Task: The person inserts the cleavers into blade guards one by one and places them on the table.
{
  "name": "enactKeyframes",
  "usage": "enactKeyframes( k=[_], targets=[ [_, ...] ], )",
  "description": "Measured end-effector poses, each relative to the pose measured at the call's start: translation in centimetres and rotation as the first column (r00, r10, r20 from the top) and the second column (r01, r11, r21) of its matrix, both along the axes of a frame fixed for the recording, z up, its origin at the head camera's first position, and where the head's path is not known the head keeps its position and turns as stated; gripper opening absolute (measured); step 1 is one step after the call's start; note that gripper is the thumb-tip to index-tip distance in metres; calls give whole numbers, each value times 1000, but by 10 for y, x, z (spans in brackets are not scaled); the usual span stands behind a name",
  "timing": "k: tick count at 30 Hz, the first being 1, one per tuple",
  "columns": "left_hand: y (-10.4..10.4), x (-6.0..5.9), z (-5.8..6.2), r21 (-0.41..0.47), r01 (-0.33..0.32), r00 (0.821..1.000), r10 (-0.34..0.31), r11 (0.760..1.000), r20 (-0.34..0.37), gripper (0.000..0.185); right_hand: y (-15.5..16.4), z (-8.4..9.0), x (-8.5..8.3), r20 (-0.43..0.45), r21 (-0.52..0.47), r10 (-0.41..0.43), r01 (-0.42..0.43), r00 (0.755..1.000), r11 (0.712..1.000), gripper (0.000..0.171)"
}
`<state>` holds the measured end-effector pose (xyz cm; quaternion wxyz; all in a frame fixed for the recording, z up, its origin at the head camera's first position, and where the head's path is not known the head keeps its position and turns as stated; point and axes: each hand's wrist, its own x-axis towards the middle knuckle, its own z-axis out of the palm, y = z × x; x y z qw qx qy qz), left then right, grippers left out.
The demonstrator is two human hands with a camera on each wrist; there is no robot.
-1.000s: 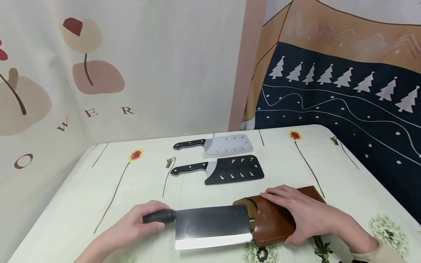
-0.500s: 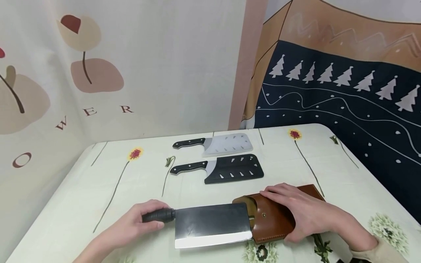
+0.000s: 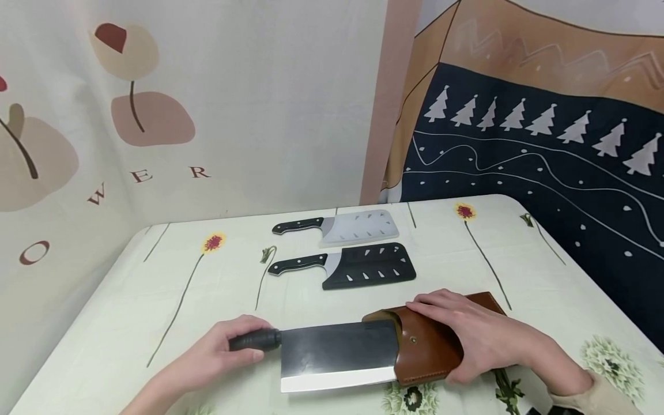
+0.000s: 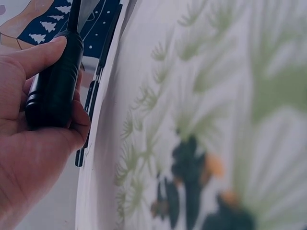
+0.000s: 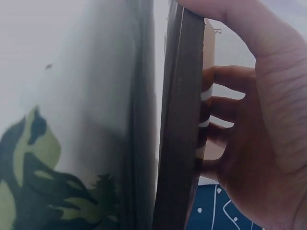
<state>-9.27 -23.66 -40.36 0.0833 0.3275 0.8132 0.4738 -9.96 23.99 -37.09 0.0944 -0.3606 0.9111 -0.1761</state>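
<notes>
A big cleaver [image 3: 337, 354] with a dark blade lies flat near the table's front edge. My left hand [image 3: 218, 354] grips its black handle [image 3: 254, 340]; in the left wrist view the fingers of that hand [image 4: 29, 158] wrap the handle [image 4: 55, 86]. The blade's far end sits just inside the mouth of a brown leather sheath [image 3: 425, 351]. My right hand [image 3: 477, 334] holds the sheath down, fingers across its top and thumb at its near edge. Seen from the right wrist, this hand [image 5: 259, 134] clasps the sheath [image 5: 180, 120] between thumb and fingers.
Two smaller cleavers lie at mid-table, handles to the left: one in a white blade guard [image 3: 358, 226], one in a black guard [image 3: 368, 266]. The floral tablecloth [image 3: 155, 300] covers the table. Printed cloth hangs close behind and to the right.
The cleaver has slid right, and its blade end now sits inside the sheath mouth instead of just outside it. My right hand has stayed on the sheath.
</notes>
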Motion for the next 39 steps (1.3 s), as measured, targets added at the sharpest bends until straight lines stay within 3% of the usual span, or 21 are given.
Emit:
enactKeyframes(
  k=[28,39],
  targets=[
    [17,2,1,16,-50,999,50,999,10,31,-21,6,-8,-43,10,48,-48,998,999,101],
    [39,-4,2,-32,-64,997,65,997,43,29,-41,3,-10,-23,12,58,-58,998,998,98]
  ],
)
